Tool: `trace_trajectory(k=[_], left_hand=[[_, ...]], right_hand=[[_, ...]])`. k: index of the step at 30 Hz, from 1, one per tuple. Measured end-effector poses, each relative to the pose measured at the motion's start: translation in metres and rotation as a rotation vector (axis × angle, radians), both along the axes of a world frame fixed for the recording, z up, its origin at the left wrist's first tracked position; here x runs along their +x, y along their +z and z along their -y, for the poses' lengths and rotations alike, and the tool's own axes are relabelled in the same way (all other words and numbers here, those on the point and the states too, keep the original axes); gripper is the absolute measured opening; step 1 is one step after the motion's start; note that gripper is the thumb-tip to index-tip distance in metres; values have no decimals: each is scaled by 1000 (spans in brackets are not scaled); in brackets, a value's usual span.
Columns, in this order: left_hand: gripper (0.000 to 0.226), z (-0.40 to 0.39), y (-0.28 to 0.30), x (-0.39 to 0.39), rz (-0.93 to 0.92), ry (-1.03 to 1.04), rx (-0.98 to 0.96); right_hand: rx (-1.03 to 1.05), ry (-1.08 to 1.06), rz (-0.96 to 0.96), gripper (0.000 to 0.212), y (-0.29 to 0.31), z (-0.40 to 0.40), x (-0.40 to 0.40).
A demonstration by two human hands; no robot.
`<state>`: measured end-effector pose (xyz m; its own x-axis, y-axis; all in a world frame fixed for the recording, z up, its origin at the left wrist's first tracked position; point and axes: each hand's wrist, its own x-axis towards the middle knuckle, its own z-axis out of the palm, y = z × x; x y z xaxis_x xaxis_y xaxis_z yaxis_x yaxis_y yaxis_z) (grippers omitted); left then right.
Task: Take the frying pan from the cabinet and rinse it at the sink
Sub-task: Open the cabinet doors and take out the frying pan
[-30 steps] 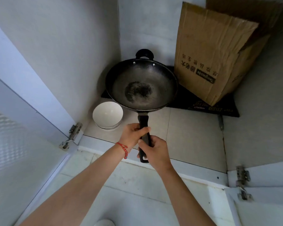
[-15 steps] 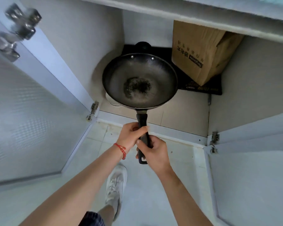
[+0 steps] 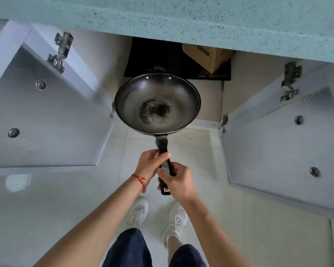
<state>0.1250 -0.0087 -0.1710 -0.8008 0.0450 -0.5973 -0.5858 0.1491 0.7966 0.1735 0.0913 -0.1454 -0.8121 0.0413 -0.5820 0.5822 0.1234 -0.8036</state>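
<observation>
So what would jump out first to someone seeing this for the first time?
The dark frying pan, held level mid-frame with a blackened patch at its centre. Both hands grip its long handle, the left hand ahead of the right hand. Behind it the cabinet stands open, a cardboard box at the back.

The frying pan point(image 3: 157, 102) is held at centre, in front of the open cabinet point(image 3: 206, 97), below the countertop point(image 3: 162, 18) at 12 o'clock. Its handle point(image 3: 164, 160) is gripped at 6 o'clock by the left hand point(image 3: 149, 165), with the right hand point(image 3: 176, 182) just behind. A cardboard box point(image 3: 206, 54) is set on a mat point(image 3: 152, 54) inside, at 1 o'clock. Open doors are found at 9 o'clock point(image 3: 46, 116) and 3 o'clock point(image 3: 278, 151).
</observation>
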Motion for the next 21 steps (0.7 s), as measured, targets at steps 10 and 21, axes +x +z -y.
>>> trace_trajectory(k=[10,21], left_hand=[[36,39,72,88,24,-240,-22],[36,79,151,191,108,-482,37]], right_hand=[[-12,-229,21,22,84,53,111],[-137,-611,15,25,160,119,233]])
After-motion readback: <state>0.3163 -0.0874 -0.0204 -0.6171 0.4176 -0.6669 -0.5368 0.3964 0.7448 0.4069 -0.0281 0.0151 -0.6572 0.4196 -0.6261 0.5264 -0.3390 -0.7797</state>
